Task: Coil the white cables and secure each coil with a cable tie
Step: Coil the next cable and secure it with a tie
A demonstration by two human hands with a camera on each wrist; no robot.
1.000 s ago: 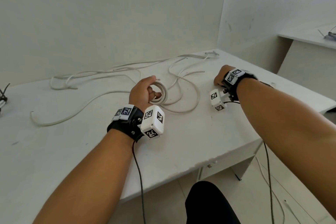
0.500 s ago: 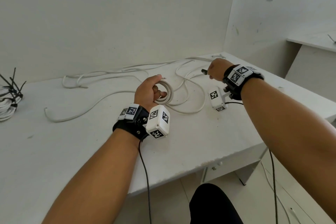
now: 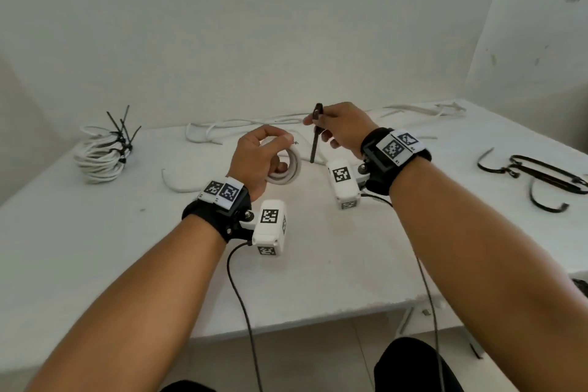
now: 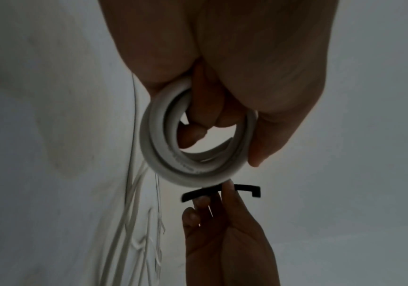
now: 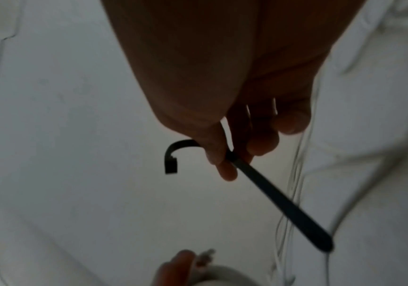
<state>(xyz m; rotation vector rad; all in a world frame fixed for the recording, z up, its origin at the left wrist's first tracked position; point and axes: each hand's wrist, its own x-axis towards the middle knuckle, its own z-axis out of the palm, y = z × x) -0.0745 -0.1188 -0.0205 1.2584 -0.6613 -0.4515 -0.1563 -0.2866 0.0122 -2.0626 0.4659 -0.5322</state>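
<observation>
Bare white walls are meeting in a corner behind a white desk [image 3: 318, 264] with a chipped front edge. The left hand [image 3: 257, 159] is gripping a small coil of thick white round cable [image 3: 288, 165], fingers curled through its centre and thumb over the rim, holding it up off the desk; the frayed cable end is sticking out by the fingertips. The right hand [image 3: 340, 130], just beside it, is pinching a black plastic cable tie [image 3: 315, 134] between thumb and fingers, hooked head end up and tail hanging down.

Step in hand, as I judge it: tying this coil. The next move is calling for the tail to be threaded through the coil's centre, wrapped round the strands, fed into the head and pulled tight while the left hand keeps the turns together.

Beyond both hands, loose white cables [image 3: 241, 124] are lying uncoiled. Far out past the left hand a finished white coil bundle with black ties [image 3: 101, 153] is sitting. Out past the right hand spare black cable ties [image 3: 541, 175] are lying scattered.
</observation>
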